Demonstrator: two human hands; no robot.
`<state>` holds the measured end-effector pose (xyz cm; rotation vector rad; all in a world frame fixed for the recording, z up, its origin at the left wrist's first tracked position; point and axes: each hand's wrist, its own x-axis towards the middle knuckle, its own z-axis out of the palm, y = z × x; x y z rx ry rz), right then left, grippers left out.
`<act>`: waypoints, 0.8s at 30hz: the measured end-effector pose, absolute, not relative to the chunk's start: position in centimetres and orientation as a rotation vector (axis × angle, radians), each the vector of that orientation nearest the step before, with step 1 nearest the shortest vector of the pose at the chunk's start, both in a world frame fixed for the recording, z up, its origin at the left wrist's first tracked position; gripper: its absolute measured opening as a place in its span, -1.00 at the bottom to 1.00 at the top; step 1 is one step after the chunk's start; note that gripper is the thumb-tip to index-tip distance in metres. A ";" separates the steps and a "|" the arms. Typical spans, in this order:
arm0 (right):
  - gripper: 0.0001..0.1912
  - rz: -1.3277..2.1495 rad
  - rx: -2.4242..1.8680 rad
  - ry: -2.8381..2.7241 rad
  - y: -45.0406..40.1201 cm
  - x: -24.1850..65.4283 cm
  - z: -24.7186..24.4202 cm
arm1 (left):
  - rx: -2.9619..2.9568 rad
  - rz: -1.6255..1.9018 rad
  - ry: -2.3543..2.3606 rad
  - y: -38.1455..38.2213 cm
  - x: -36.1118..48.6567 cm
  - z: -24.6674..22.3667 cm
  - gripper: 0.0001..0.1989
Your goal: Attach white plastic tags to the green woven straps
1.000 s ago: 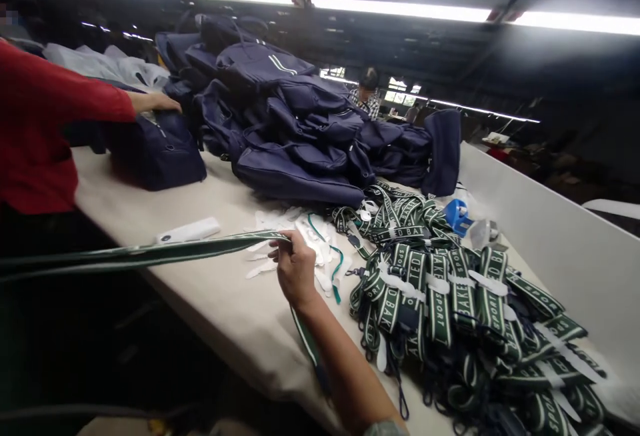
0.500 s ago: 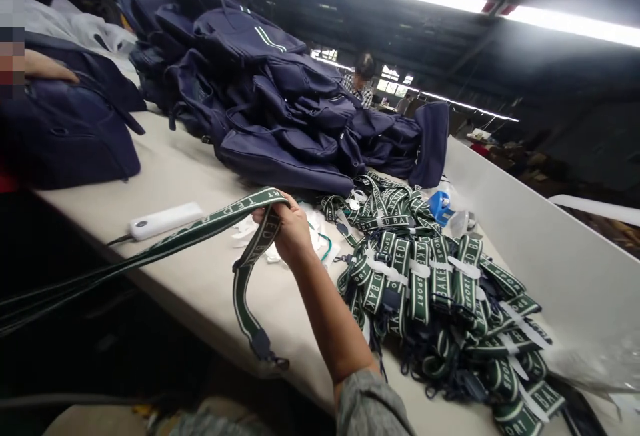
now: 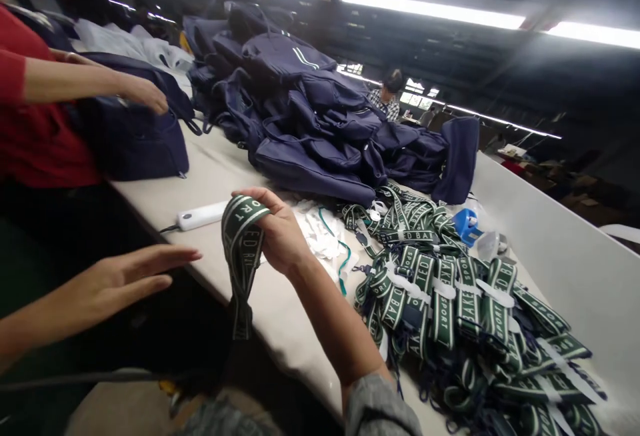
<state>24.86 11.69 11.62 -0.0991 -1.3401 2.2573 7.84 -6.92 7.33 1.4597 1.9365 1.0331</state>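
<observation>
A green webbing strap (image 3: 243, 249) with white lettering hangs in a loop from my right hand (image 3: 283, 233), whose fingers are closed over its top. The strap dangles in front of the table's edge. My left hand (image 3: 135, 279) is held out to the left of the strap, apart from it, fingers stretched and nothing in them. To the right of my right forearm lies a heap of folded straps (image 3: 450, 303), many wrapped with white bands. Behind them are looser straps (image 3: 407, 216) in a tangle.
Navy bags (image 3: 320, 136) are piled at the back of the table. A co-worker in a red top (image 3: 45, 103) reaches over a navy bag (image 3: 145, 139) on the left. White scraps (image 3: 320, 239), a white power strip (image 3: 203, 215) and a blue tape dispenser (image 3: 466, 226) lie on the table.
The strap, stretched out leftward before, now hangs down from my right hand. My left hand has come into view, empty. More of the co-worker shows as the view has turned left.
</observation>
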 end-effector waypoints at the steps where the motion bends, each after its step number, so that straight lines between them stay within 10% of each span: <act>1: -0.76 2.264 -0.089 -1.381 11.1 24.3 11.6 | 1.428 1.073 1.829 -6.6 8.0 8.1 -0.55; 15: -0.83 1.715 0.019 -1.730 9.7 22.6 13.4 | 1.304 1.515 1.607 -3.1 12.9 17.2 -0.75; 24: -0.64 2.058 0.155 -1.718 8.6 20.2 11.9 | 1.484 1.930 1.594 -0.6 12.1 24.1 -0.79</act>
